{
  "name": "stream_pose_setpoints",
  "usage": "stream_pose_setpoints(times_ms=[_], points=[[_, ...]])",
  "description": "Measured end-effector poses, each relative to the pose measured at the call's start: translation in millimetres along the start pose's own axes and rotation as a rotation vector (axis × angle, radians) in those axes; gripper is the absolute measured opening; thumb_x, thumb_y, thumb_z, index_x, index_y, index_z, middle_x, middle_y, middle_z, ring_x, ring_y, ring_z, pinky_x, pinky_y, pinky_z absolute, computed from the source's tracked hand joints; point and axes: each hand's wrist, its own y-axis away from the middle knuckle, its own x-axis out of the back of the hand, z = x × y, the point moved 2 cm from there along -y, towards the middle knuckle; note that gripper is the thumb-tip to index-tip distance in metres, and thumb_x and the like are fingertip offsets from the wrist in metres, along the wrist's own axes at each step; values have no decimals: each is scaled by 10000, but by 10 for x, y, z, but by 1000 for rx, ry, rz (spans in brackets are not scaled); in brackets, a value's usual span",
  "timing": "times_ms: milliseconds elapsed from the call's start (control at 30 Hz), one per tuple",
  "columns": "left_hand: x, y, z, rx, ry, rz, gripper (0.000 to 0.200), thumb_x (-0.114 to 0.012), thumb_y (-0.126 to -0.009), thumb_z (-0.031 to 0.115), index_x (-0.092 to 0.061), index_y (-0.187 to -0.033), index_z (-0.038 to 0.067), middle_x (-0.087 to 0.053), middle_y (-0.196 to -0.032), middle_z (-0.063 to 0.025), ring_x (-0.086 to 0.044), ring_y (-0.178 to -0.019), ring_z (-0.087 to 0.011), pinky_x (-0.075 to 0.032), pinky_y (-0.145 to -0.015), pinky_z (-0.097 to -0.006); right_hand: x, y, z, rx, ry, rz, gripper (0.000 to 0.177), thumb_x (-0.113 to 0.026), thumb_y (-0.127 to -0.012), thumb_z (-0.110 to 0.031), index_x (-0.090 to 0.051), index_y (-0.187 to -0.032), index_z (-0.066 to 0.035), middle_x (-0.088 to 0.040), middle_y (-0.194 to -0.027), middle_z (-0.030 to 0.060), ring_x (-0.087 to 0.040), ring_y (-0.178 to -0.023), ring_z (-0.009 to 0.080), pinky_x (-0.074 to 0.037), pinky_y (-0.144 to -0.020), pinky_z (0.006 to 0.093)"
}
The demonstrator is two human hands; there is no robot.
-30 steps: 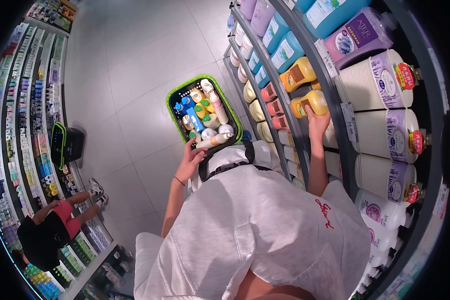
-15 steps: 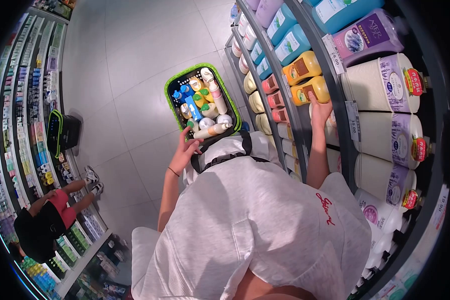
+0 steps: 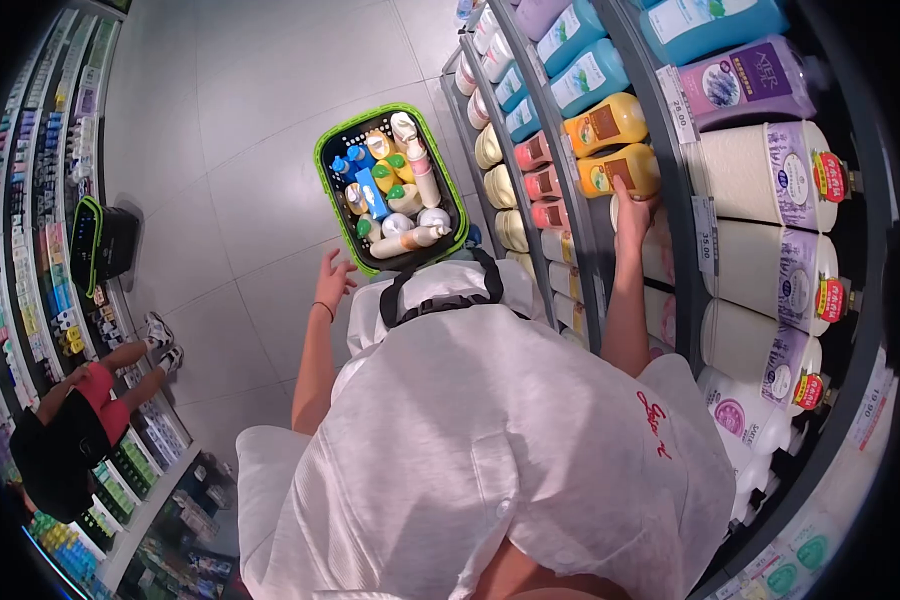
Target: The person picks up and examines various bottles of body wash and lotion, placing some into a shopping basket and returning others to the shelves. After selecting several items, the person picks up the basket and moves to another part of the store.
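Observation:
My right hand (image 3: 632,218) grips a yellow-orange bottle (image 3: 638,172) with a brown label on the right-hand shelf. Its thumb lies across the label, while the other fingers are mostly hidden. A matching yellow bottle (image 3: 610,122) is right beside it. Off to the left, my left hand (image 3: 334,280) hangs with its fingers apart, holding nothing, just short of the near corner of a black shopping basket with a green rim (image 3: 322,165). Inside the basket are several bottles, among them a white pump bottle (image 3: 425,180), a cream bottle (image 3: 410,242) and a blue-and-white box (image 3: 372,194).
Shelves on the right hold blue bottles (image 3: 590,78), a purple bottle (image 3: 745,80) and large white tubs (image 3: 750,172). Across the tiled floor (image 3: 260,100), a second black basket (image 3: 118,245) and a person in a dark top (image 3: 58,455) are by the left shelves.
My left hand has come off the basket's near edge and moved left and slightly down. My right hand stays on the yellow bottle. The view has shifted a little.

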Motion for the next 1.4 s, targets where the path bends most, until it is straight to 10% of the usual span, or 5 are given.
stream_pose_setpoints(times_ms=[267, 467, 633, 1033, 1400], points=[[462, 491, -2069, 442, -72, 165, 408, -504, -867, 261, -461, -1227, 72, -610, -995, -129, -621, -715, -216, -511, -570, -346, -19, 776, 515, 245, -105, 58, 692, -615, -775, -7, -231, -1347, 44, -274, -1393, 220, -275, -1322, 291, -214, -1087, 360], [437, 497, -3141, 385, 324, 144, 392, -523, -866, 265, -540, -1144, -10, -626, -1012, -127, -599, -873, -206, -485, -740, -327, -471, 1605, 926, 245, 269, -568, 593, -618, -771, -81, -371, -1299, 27, -452, -1290, 204, -425, -1225, 277, -334, -1007, 334], [556, 182, -2336, 219, 19, 76, 382, -515, -862, 295, -554, -1151, 48, -605, -884, -70, -552, -753, -155, -460, -640, -300, -515, 1978, 1571, -246, 419, -1141, 380, -616, -822, -218, -571, -1144, -22, -638, -1050, 122, -615, -937, 222, -458, -843, 303], [478, -274, -1745, 276, 224, 85, 375, -475, -881, 361, -548, -1186, 154, -552, -920, 0, -461, -710, -87, -385, -592, -243, -606, 1866, 1310, -376, 426, -1113, 336, -571, -874, -264, -576, -1098, -12, -599, -843, 14, -520, -715, 98, -432, -652, 234], [430, 469, -2470, 33, -84, 270, 311, -492, -893, 254, -608, -1084, 37, -643, -886, -87, -580, -804, -158, -471, -690, -295, -1828, 1862, 1592, 273, 828, -1370, 588, -679, -729, -274, -455, -1224, -46, -557, -1147, 190, -520, -1087, 326, -430, -902, 398]])
